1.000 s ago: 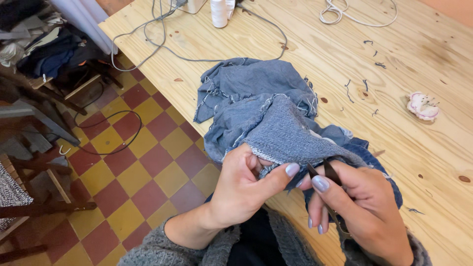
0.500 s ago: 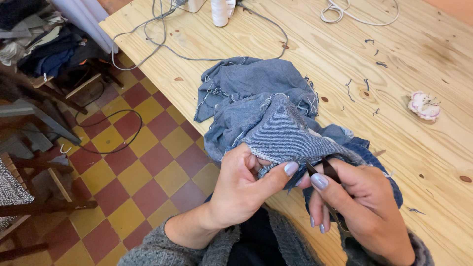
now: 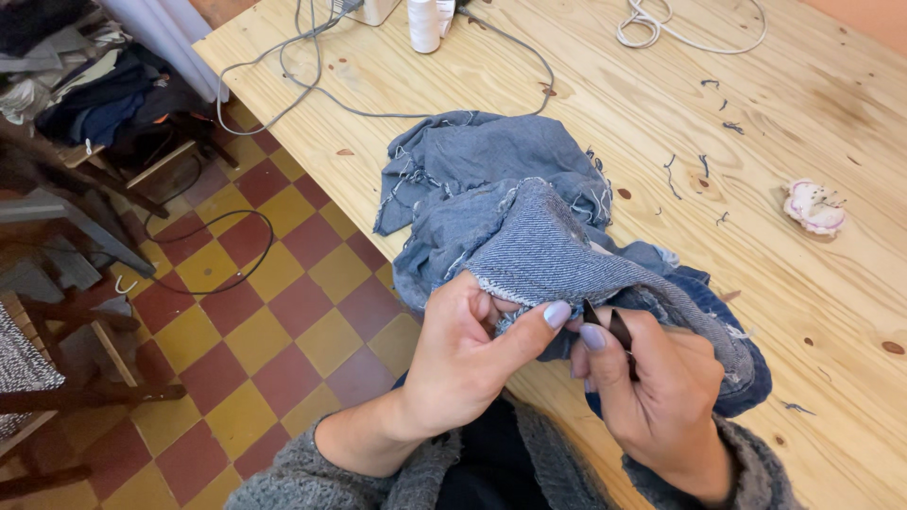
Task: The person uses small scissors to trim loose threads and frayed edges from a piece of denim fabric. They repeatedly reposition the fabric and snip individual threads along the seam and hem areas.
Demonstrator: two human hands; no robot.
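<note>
Denim cloth on pale wood.
I see rough, frayed blue denim fabric (image 3: 515, 222), matt knotty pine tabletop (image 3: 586, 85), dark metal thread snips (image 3: 609, 329), glossy tiled floor (image 3: 265, 312).

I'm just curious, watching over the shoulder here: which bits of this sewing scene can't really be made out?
All in the head view:
- Snips: mostly hidden inside the right hand; only the dark tips show.
- Denim edge being worked: covered by the left hand's thumb.
- Thread spool: top cut off by the frame.
- Pincushion: pins too small to count.
</note>
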